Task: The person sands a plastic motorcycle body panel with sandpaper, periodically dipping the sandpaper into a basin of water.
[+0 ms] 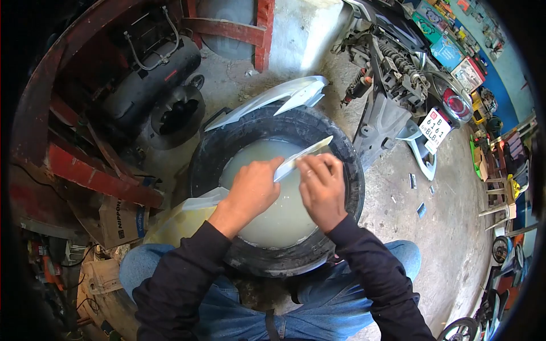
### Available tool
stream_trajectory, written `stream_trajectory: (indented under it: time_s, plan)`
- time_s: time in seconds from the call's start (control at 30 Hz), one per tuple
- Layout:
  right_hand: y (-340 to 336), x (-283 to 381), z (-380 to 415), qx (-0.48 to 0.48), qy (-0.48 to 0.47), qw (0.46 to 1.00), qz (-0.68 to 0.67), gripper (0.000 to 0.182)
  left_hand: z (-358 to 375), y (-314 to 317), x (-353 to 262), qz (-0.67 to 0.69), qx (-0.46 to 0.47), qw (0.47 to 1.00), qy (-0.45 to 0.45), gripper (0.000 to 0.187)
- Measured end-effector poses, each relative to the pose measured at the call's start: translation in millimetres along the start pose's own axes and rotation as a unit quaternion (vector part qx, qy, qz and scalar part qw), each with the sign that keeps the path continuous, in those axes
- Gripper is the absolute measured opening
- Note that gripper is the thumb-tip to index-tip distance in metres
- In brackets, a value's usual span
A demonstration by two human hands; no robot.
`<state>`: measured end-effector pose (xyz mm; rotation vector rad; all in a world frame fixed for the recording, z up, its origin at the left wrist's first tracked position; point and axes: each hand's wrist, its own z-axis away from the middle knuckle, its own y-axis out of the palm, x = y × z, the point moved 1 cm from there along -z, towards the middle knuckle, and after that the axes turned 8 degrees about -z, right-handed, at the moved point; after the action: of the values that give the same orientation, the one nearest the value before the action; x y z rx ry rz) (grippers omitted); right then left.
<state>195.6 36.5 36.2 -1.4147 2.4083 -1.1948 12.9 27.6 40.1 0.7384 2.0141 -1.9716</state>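
Observation:
My left hand [253,187] grips a long white plastic panel [301,154] that lies across a black tyre tub [210,156] filled with cloudy water [284,219]. My right hand [321,184] rests on the same panel just right of the left hand, fingers curled over it. The panel's far tip points up and right past my hands, and its near part runs under my left wrist toward the tub's left rim. Both arms wear dark sleeves. My knees in blue jeans frame the tub.
Another white fairing piece [284,95] leans on the tub's far rim. A stripped scooter [398,74] with a number plate [435,129] stands at the upper right. An air compressor [153,85] and red metal frame [96,179] are on the left, with a cardboard box [122,219].

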Motion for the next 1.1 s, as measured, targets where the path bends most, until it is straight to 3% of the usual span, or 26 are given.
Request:
stream_trajectory:
  time_s: [0.2, 0.27, 0.4, 0.5, 0.63, 0.73, 0.87, 0.93, 1.1]
  plan:
    - [6, 9, 6, 0.025, -0.02, 0.999, -0.034, 0.04, 0, 2, 3, 0.016, -0.004, 1.0, -0.001, 0.049]
    - [2, -1, 3, 0.007, 0.024, 1.0, 0.005, 0.044, 3, 3, 4, 0.018, -0.005, 1.0, 0.004, 0.05]
    - [9, 13, 10, 0.029, -0.02, 0.998, -0.055, 0.04, 0, 8, 6, -0.001, -0.023, 1.0, 0.016, 0.045]
    - [3, -5, 3, -0.003, 0.01, 1.0, 0.015, 0.04, -1, 4, 5, -0.002, -0.009, 1.0, 0.009, 0.048]
    - [6, 12, 5, 0.023, -0.006, 0.999, -0.044, 0.041, -3, 8, 7, 0.012, -0.01, 1.0, 0.011, 0.05]
    - [6, 5, 3, 0.0, 0.013, 1.0, -0.003, 0.041, -2, 3, 2, -0.001, 0.006, 1.0, -0.002, 0.05]
    - [7, 12, 6, 0.02, -0.004, 0.999, -0.046, 0.041, -2, 4, 3, 0.01, 0.008, 1.0, -0.005, 0.049]
    - [3, -4, 2, -0.008, 0.005, 1.0, 0.014, 0.042, -1, 1, 2, -0.003, 0.005, 1.0, -0.003, 0.049]
    - [9, 9, 7, 0.013, -0.017, 1.0, -0.017, 0.043, -1, 6, 6, 0.008, -0.008, 1.0, 0.011, 0.049]
